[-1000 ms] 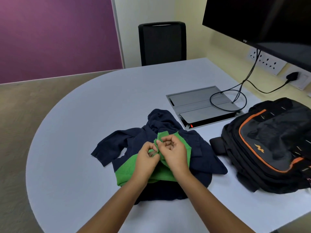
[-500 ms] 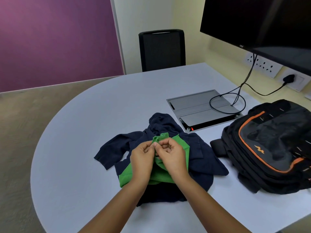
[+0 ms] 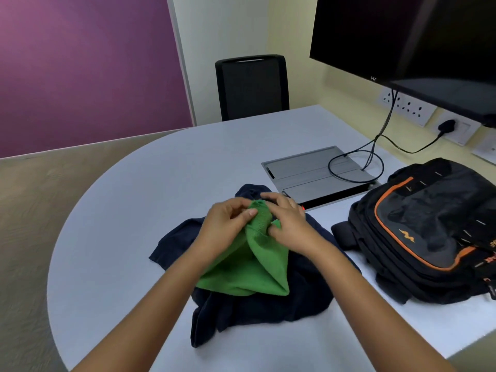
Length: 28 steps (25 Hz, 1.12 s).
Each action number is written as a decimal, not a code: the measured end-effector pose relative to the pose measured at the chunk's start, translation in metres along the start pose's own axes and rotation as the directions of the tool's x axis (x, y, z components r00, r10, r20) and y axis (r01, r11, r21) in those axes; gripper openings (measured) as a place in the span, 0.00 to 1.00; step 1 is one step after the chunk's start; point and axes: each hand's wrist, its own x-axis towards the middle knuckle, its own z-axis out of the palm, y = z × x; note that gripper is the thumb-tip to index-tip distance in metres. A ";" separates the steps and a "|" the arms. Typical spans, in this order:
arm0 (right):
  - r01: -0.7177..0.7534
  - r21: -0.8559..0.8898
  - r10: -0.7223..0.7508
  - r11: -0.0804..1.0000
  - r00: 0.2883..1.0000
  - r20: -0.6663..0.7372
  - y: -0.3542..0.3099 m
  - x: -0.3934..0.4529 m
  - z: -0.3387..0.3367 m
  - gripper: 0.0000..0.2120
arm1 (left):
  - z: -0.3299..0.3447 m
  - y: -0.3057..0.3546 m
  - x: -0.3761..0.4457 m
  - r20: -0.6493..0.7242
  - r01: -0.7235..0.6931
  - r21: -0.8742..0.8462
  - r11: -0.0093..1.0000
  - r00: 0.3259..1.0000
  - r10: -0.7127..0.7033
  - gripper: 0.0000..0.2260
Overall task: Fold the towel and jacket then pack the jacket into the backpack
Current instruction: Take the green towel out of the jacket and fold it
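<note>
A green towel (image 3: 247, 267) hangs bunched over a crumpled dark navy jacket (image 3: 268, 307) on the pale table (image 3: 128, 210). My left hand (image 3: 225, 226) pinches the towel's top edge from the left. My right hand (image 3: 290, 224) grips the same top edge from the right, close beside the left hand. The towel's top is lifted off the jacket, and its lower part drapes down onto it. A black backpack (image 3: 426, 232) with orange trim lies on the table to the right, its zip closed as far as I can see.
A grey cable hatch (image 3: 308, 173) with a looped black cable (image 3: 357, 167) sits in the table behind the jacket. A black monitor (image 3: 402, 36) hangs at top right above wall sockets (image 3: 408, 106). A black chair (image 3: 252, 87) stands at the far edge.
Both hands have lifted the towel's top edge up and away from me, so the towel now hangs in a cone shape. The jacket and backpack have stayed put.
</note>
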 end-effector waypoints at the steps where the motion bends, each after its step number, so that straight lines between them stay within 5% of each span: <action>1: -0.065 -0.130 0.073 0.989 0.996 0.057 0.010 0.004 -0.004 0.24 | -0.006 0.009 0.002 0.030 -0.049 -0.002 0.999 0.998 0.049 0.09; 3: -0.198 -0.202 0.199 0.959 0.980 -0.020 0.026 0.007 -0.015 0.19 | -0.021 0.020 0.008 -0.040 -0.123 -0.041 0.992 0.992 0.122 0.09; 5: -0.203 0.023 0.202 0.979 0.949 -0.242 0.031 0.008 -0.032 0.13 | -0.039 0.027 0.011 -0.168 -0.185 -0.079 0.980 0.971 0.170 0.10; 7: -0.049 0.318 0.190 0.947 0.884 -0.427 0.021 0.008 -0.056 0.06 | -0.054 0.030 0.015 -0.266 -0.255 -0.111 0.960 0.939 0.219 0.14; 10: 0.229 0.518 0.120 0.824 0.823 -0.555 -0.011 0.003 -0.098 0.08 | -0.062 0.033 0.024 -0.349 -0.351 -0.212 0.912 0.899 0.265 0.16; 15: 0.187 0.354 0.044 0.917 0.831 -0.554 -0.032 0.000 -0.127 0.10 | -0.060 0.029 0.042 -0.419 -0.306 -0.257 0.917 0.890 0.179 0.11; 18: -0.066 0.240 0.175 0.968 0.867 -0.466 -0.027 0.007 -0.112 0.09 | -0.058 0.033 0.051 -0.401 -0.198 -0.199 0.960 0.910 0.104 0.09; 20: 0.063 0.292 0.140 0.954 0.768 -0.625 -0.030 0.005 -0.106 0.09 | -0.062 0.047 0.053 -0.404 -0.225 -0.159 0.961 0.903 0.145 0.10; 23: 0.403 0.166 -0.012 0.900 0.402 -0.915 -0.053 -0.007 -0.113 0.07 | -0.073 0.078 0.045 -0.335 -0.482 -0.158 0.862 0.847 0.412 0.09; 25: 0.370 0.025 -0.089 0.929 0.290 -0.953 -0.056 -0.002 -0.121 0.06 | -0.074 0.091 0.047 -0.277 -0.501 -0.176 0.847 0.851 0.446 0.09; 28: 0.187 0.103 -0.001 0.977 0.485 -0.875 -0.057 0.003 -0.124 0.02 | -0.067 0.086 0.052 -0.331 -0.392 -0.078 0.917 0.877 0.347 0.10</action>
